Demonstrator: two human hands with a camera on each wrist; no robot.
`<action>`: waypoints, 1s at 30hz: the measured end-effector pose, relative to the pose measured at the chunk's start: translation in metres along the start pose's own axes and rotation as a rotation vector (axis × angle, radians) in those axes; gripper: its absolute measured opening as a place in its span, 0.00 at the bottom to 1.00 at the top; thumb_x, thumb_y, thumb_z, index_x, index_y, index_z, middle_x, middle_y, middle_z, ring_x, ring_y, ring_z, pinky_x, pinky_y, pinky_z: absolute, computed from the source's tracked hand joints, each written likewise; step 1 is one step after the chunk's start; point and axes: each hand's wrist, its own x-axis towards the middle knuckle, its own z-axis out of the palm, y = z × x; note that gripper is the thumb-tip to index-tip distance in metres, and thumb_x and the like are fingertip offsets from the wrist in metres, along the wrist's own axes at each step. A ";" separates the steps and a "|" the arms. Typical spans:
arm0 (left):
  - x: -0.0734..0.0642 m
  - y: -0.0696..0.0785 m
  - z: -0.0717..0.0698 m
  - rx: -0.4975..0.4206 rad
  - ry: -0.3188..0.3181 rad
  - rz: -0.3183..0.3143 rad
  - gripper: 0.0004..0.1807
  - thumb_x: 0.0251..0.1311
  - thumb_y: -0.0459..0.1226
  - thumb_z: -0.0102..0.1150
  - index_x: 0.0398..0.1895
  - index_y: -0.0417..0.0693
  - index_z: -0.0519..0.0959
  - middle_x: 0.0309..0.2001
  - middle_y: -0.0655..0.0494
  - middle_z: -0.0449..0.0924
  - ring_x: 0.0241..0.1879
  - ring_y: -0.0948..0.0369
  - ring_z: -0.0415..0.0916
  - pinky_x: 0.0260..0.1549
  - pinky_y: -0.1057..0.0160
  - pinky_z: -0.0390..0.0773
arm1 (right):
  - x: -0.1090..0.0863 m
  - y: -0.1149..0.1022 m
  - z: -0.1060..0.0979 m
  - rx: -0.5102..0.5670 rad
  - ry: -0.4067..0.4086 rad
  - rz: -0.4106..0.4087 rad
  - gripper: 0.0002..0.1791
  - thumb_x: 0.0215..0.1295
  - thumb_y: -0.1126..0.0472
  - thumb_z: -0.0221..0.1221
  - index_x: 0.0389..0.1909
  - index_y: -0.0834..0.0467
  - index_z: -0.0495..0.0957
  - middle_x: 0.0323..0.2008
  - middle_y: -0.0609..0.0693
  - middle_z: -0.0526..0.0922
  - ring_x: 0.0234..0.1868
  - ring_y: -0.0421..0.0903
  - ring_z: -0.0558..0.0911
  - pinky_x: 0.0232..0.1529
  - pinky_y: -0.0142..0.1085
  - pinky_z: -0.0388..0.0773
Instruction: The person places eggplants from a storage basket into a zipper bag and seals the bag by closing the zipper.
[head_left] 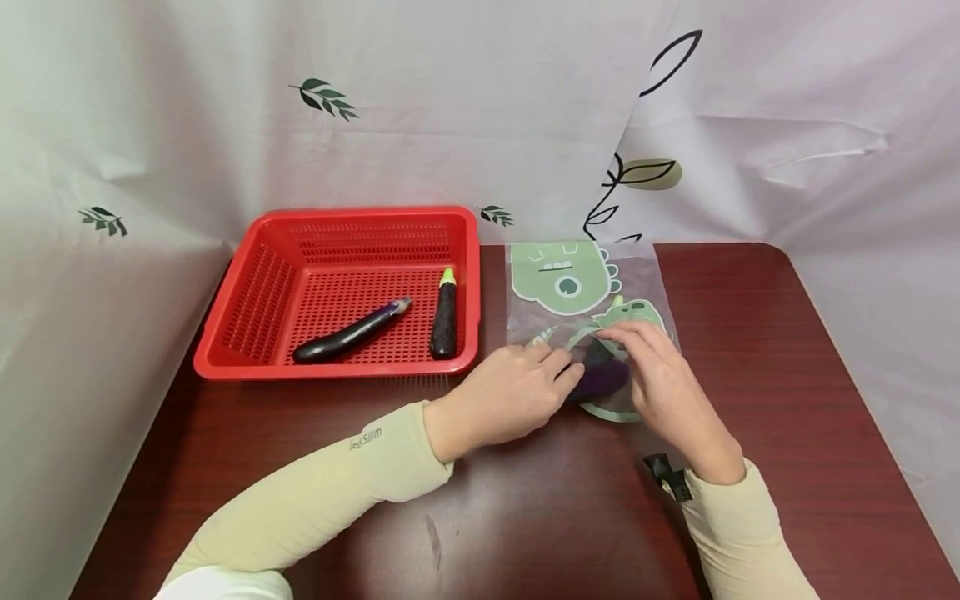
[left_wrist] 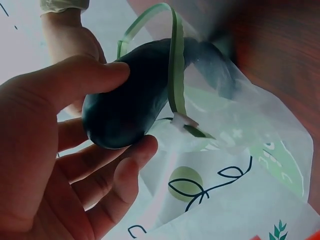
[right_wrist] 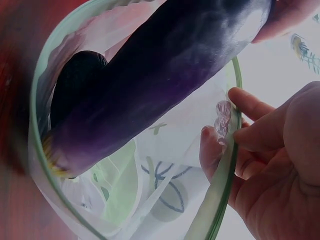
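An eggplant (head_left: 603, 379), dark purple and glossy, is gripped at its thick end by my left hand (head_left: 517, 387). Its other end points into the mouth of a clear bag (head_left: 641, 271) with a green cartoon print. In the left wrist view, the thumb lies on top of the eggplant (left_wrist: 130, 100) and fingers lie below. My right hand (head_left: 663, 387) pinches the green-edged rim, holding the mouth apart in the right wrist view. Behind the eggplant, inside the bag, a second dark vegetable (right_wrist: 75, 82) partly shows; a light green tip (head_left: 617, 302) is visible through the plastic.
A red plastic basket (head_left: 472, 275) stands to the left on the dark red table (head_left: 765, 358). In it lie another eggplant (head_left: 352, 336) and a dark zucchini-like vegetable (head_left: 444, 321) with a bright green end. A printed white curtain (head_left: 450, 125) hangs behind the table.
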 end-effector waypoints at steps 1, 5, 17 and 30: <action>0.000 0.001 0.000 0.004 0.000 0.003 0.12 0.64 0.33 0.54 0.46 0.46 0.84 0.40 0.55 0.82 0.38 0.57 0.80 0.30 0.64 0.79 | 0.000 0.000 0.000 -0.001 0.000 0.001 0.26 0.58 0.86 0.49 0.55 0.65 0.78 0.52 0.58 0.78 0.57 0.55 0.76 0.60 0.35 0.66; 0.001 0.003 0.001 0.010 -0.028 0.013 0.13 0.66 0.35 0.55 0.49 0.47 0.85 0.44 0.55 0.84 0.40 0.58 0.81 0.33 0.64 0.81 | 0.000 0.000 0.000 -0.006 -0.003 0.004 0.26 0.59 0.86 0.50 0.55 0.65 0.78 0.52 0.58 0.78 0.57 0.54 0.76 0.60 0.35 0.67; 0.006 0.010 0.005 0.021 -0.040 0.007 0.13 0.67 0.34 0.52 0.48 0.46 0.84 0.41 0.55 0.84 0.38 0.58 0.80 0.30 0.63 0.79 | 0.000 0.000 0.001 -0.005 0.008 -0.008 0.26 0.59 0.86 0.49 0.55 0.65 0.78 0.52 0.58 0.78 0.56 0.55 0.76 0.60 0.36 0.66; 0.008 0.015 0.007 0.056 -0.031 -0.004 0.16 0.69 0.34 0.50 0.52 0.42 0.84 0.44 0.52 0.84 0.41 0.57 0.81 0.30 0.64 0.80 | 0.001 0.000 0.001 0.001 0.017 -0.016 0.25 0.59 0.86 0.49 0.54 0.66 0.78 0.52 0.58 0.79 0.56 0.55 0.76 0.61 0.37 0.66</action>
